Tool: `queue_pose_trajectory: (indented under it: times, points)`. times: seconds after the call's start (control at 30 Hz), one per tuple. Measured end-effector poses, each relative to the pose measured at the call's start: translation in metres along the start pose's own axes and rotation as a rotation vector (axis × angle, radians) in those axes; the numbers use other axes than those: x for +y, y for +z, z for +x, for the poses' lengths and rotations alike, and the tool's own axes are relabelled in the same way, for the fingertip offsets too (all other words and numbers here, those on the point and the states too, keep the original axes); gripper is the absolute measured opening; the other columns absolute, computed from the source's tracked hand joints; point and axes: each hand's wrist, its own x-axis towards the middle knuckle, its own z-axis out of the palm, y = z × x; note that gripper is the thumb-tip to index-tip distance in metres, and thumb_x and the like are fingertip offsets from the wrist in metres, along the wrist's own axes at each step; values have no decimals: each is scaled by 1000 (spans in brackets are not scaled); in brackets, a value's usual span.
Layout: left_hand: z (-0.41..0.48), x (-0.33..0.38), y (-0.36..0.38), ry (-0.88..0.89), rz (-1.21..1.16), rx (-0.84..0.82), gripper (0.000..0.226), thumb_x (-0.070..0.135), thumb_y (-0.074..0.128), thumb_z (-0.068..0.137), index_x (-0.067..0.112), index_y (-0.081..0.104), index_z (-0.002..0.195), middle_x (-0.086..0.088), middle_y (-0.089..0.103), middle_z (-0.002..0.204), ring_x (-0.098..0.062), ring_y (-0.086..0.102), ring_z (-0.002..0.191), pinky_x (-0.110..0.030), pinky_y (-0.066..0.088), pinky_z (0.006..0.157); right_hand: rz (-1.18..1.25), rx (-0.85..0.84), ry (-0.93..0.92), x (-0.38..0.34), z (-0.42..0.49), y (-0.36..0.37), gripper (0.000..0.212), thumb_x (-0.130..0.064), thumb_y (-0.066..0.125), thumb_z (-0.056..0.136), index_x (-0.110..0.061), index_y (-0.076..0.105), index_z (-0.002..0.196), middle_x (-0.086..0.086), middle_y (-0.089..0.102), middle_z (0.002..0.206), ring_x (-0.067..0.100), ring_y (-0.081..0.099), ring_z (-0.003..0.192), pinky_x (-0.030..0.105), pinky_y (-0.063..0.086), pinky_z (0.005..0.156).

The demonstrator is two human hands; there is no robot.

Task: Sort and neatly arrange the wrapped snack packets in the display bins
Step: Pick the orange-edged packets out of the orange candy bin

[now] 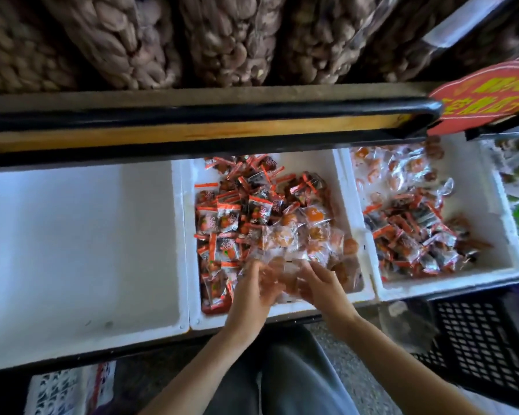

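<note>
We've got left hand point(250, 287) and right hand point(319, 284) either side of the clear packets point(306, 235), too blurry to tell if either grip pinches. Left bin point(72, 235) sits nearer the left grip.

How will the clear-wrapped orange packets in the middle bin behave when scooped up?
Probably slippery: the clear packets have glossy film, so some may slide off the fingers. They lie loose and separate in the middle bin, so they likely scatter rather than lift together. Small, so probably light.
</note>
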Motion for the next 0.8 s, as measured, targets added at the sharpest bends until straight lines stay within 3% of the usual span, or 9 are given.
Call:
queue_pose_trajectory:
  times: [0.1, 0.2, 0.33, 0.4, 0.47, 0.53, 0.6, 0.7, 0.8]
  points:
    - [3, 4, 4, 24, 18, -84, 32, 6, 68, 88, 29, 49, 100, 4, 67, 86, -3, 67, 70, -19, 55, 67, 141, 18, -5, 3, -16, -2, 43, -34, 34, 100, -4, 64, 92, 10, 72, 82, 19, 69, 76, 28, 57, 73]
    - [13, 12, 14, 54, 140, -170, 18, 12, 70, 88, 13, 58, 102, 11, 64, 80, 6, 62, 66, -12, 49, 65, 212, 28, -9, 5, -18, -11, 51, -38, 30, 100, -4, 67, 90, 18, 72, 88, 23, 69, 78, 29, 57, 71]
    - [35, 18, 19, 137, 372, -210, 15, 24, 67, 90, 19, 54, 87, 17, 54, 68, 4, 51, 56, -11, 37, 54, 67, 17, -139, 5, -9, -19, 18, -13, 49, 96, 0, 61, 93, 10, 68, 82, 20, 67, 74, 26, 56, 66]
    - [49, 17, 16, 209, 475, -254, 13, 25, 66, 91, 17, 58, 97, 11, 57, 87, -3, 53, 73, -15, 43, 65, 0, 69, -156, 10, 2, -24, 10, -6, 54, 93, 2, 60, 93, 6, 66, 79, 14, 66, 72, 23, 55, 63]
    - [70, 14, 13, 270, 589, -268, 31, 22, 65, 91, 9, 57, 118, 1, 57, 113, -11, 54, 101, -21, 45, 87, -65, 165, -127, 15, 17, -30, 11, -7, 53, 94, 2, 58, 96, 6, 64, 81, 14, 67, 75, 27, 57, 67]
    - [94, 14, 8, 260, 671, -234, 42, 18, 61, 93, 9, 50, 133, -3, 52, 130, -17, 50, 120, -26, 38, 102, -178, 265, -117, 17, 32, -41, 7, -10, 53, 93, -3, 56, 93, 5, 62, 82, 19, 66, 78, 34, 57, 73]
    - [115, 10, 6, 197, 802, -233, 53, 22, 58, 96, 11, 39, 144, -2, 44, 142, -20, 40, 132, -32, 29, 111, -368, 361, -139, 12, 48, -54, 13, -16, 58, 91, -12, 52, 80, 0, 58, 74, 16, 58, 68, 32, 52, 63]
    - [138, -3, 5, 114, 1014, -277, 58, 33, 57, 96, 15, 36, 146, -1, 43, 146, -22, 32, 139, -37, 22, 115, -515, 360, -214, -5, 72, -67, 10, -16, 62, 89, -13, 57, 81, 0, 60, 77, 16, 53, 71, 24, 43, 60]
    - [144, -9, 8, 145, 1042, -270, 41, 33, 61, 93, 14, 53, 128, 1, 54, 130, -20, 43, 127, -32, 33, 108, -751, 277, -170, -12, 100, -76, 26, -21, 62, 90, -7, 62, 112, 5, 58, 112, 23, 58, 97, 32, 47, 87]
